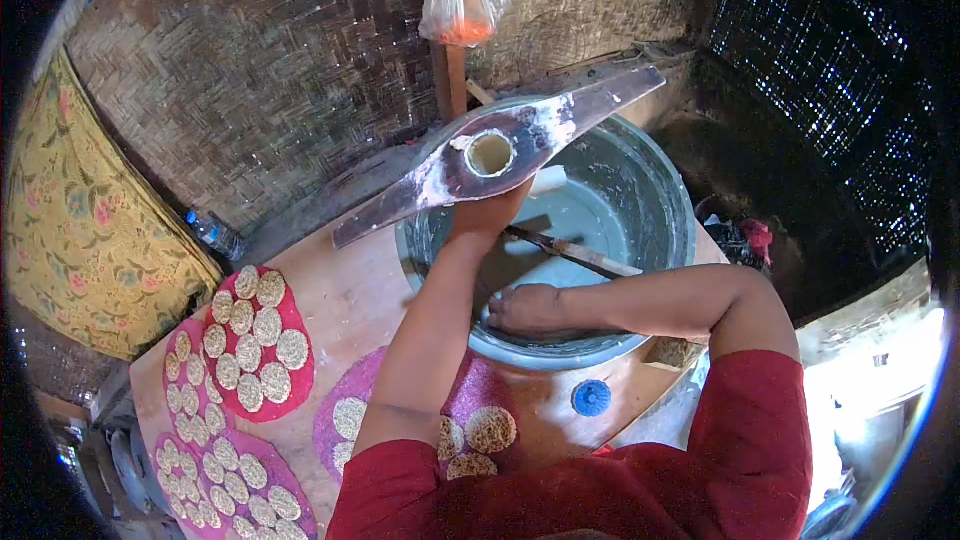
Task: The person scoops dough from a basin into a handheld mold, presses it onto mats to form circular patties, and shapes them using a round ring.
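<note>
A long wooden board (540, 145) with a round hole and white smears spans the far side of a large grey basin (675, 210). My left hand (495, 208) is under the board's near edge, its fingers hidden. A stick (580, 255) slants through the basin beside it. Low in the basin, near the front rim, my right hand (525, 308) is closed with the knuckles up; what it holds, if anything, does not show. Part of a white cylinder (548, 180) shows below the board.
Round pale cakes (267, 326) lie on red and pink mats (299, 387) at the left of the table (345, 285). More sit near my left forearm. A blue fluted mold (591, 398) stands before the basin. A plastic bag (464, 0) hangs above; a bottle (215, 235) lies by the wall.
</note>
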Tool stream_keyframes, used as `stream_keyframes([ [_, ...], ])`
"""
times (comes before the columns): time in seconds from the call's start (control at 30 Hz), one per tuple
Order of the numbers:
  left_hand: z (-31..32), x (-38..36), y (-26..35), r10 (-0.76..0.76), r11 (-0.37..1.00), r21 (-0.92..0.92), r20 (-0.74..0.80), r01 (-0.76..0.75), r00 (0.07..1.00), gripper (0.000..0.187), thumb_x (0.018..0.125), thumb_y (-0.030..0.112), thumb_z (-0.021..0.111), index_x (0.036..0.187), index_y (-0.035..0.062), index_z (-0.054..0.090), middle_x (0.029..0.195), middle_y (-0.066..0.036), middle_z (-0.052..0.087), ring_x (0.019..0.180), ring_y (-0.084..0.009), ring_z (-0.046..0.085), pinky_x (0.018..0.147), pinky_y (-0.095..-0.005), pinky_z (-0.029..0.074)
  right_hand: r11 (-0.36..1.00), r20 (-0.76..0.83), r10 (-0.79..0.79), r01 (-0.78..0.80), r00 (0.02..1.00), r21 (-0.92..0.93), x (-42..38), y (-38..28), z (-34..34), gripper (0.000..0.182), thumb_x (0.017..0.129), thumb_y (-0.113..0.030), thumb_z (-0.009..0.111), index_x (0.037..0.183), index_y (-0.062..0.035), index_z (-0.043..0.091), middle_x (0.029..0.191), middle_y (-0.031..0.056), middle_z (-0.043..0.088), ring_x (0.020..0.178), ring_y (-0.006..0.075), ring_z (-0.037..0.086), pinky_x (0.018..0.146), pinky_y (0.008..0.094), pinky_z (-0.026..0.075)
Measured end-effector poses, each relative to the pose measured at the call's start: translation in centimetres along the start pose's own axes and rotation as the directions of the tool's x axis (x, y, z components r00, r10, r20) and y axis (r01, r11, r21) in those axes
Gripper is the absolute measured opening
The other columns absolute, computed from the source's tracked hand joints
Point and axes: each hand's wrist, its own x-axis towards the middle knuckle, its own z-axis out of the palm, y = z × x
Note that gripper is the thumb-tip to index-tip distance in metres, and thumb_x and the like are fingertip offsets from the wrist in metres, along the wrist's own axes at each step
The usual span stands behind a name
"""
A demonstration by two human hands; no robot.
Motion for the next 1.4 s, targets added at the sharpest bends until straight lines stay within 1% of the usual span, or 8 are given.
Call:
stream_keyframes([
  [0.27,0.0,1.3,0.5,0.013,1.000,-0.023,-0.145,-0.017,0.989,0.035,0.080,0.030,0.062,0.109,0.0107,0.061,0.110,-0.011,0.061,0.110,-0.0308,0.051,0.100,-0.0441,0.032,0.554,-0.315,0.197,0.160,0.928,0.817,-14.3,-0.5,-17.6,0.041,0.080,-0.004,0.063,0.120,-0.0052,0.053,0.109,0.0106,0.059,0.099,0.0195,0.056,0.083,0.0325,0.046],
  [0.43,-0.2,3.5,4.3,-0.011,0.998,0.060,-0.043,0.013,0.999,0.037,0.078,0.028,0.067,0.109,0.0113,0.058,0.108,-0.007,0.060,0.105,-0.0256,0.053,0.091,-0.0415,0.039,0.970,-0.969,0.214,-0.143,0.121,0.196,-16.9,-3.8,-22.2,0.048,0.076,-0.003,0.064,0.123,-0.0079,0.053,0.118,0.0148,0.054,0.110,0.0313,0.052,0.097,0.0387,0.037],
  [0.57,-0.6,3.2,5.7,0.258,0.965,0.030,-0.278,-0.261,0.925,0.036,0.076,0.035,0.062,0.104,0.0139,0.061,0.103,-0.007,0.061,0.104,-0.0271,0.054,0.094,-0.0441,0.038,0.816,-0.796,0.216,-0.552,0.565,-0.171,-15.6,-3.0,-20.6,0.054,0.084,-0.028,0.056,0.132,-0.0111,0.042,0.137,0.0136,0.040,0.129,0.0344,0.033,0.107,0.0467,0.021],
  [0.63,-2.4,4.6,6.5,-0.280,0.932,0.337,0.433,0.134,0.857,0.063,0.082,0.042,0.057,0.133,0.0093,0.037,0.139,-0.017,0.032,0.128,-0.0324,0.031,0.107,-0.0410,0.024,0.749,-0.968,0.185,-0.662,0.168,0.028,-18.4,-4.3,-21.9,0.048,0.087,-0.030,0.050,0.131,-0.0100,0.044,0.133,0.0154,0.044,0.125,0.0329,0.037,0.105,0.0443,0.026],
  [0.7,-0.2,3.8,3.9,-0.284,0.941,0.238,0.162,0.242,0.945,0.067,0.078,0.049,0.057,0.131,0.0101,0.042,0.136,-0.014,0.040,0.128,-0.0320,0.033,0.109,-0.0429,0.020,0.921,-0.873,0.342,-0.062,-0.347,0.385,-19.9,-3.3,-20.3,0.028,0.088,-0.021,0.048,0.109,-0.0043,0.057,0.111,0.0181,0.056,0.098,0.0282,0.056,0.085,0.0407,0.042],
  [0.83,-5.3,7.1,5.0,-0.307,0.951,-0.090,-0.188,0.295,0.933,0.065,0.078,0.051,0.057,0.127,0.0097,0.046,0.128,-0.011,0.049,0.120,-0.0296,0.042,0.102,-0.0408,0.029,0.664,-0.623,0.728,-0.519,0.287,0.538,-15.4,6.6,-10.0,0.026,0.086,-0.024,0.050,0.086,0.0001,0.060,0.082,0.0177,0.064,0.077,0.0328,0.062,0.071,0.0427,0.048],
  [0.9,-8.6,10.5,5.7,-0.304,0.922,-0.324,-0.268,0.211,0.914,0.064,0.077,0.049,0.061,0.127,0.0094,0.047,0.126,-0.010,0.051,0.116,-0.0277,0.046,0.099,-0.0375,0.033,0.634,0.134,0.700,-0.696,0.702,0.336,-12.2,7.0,-6.7,0.039,0.081,-0.034,0.057,0.107,-0.0061,0.059,0.106,0.0172,0.062,0.099,0.0331,0.059,0.079,0.0428,0.048],
  [1.4,-26.7,7.3,10.4,-0.451,0.893,-0.113,-0.206,0.436,0.869,0.047,0.065,0.017,0.078,0.106,0.0028,0.061,0.105,-0.011,0.063,0.097,-0.0201,0.058,0.084,-0.0305,0.045,0.554,-0.013,0.623,-0.429,0.782,0.714,-15.5,8.5,-6.4,0.033,0.085,-0.017,0.050,0.117,-0.0088,0.056,0.085,0.0133,0.065,0.065,0.0227,0.061,0.059,0.0409,0.049],
])
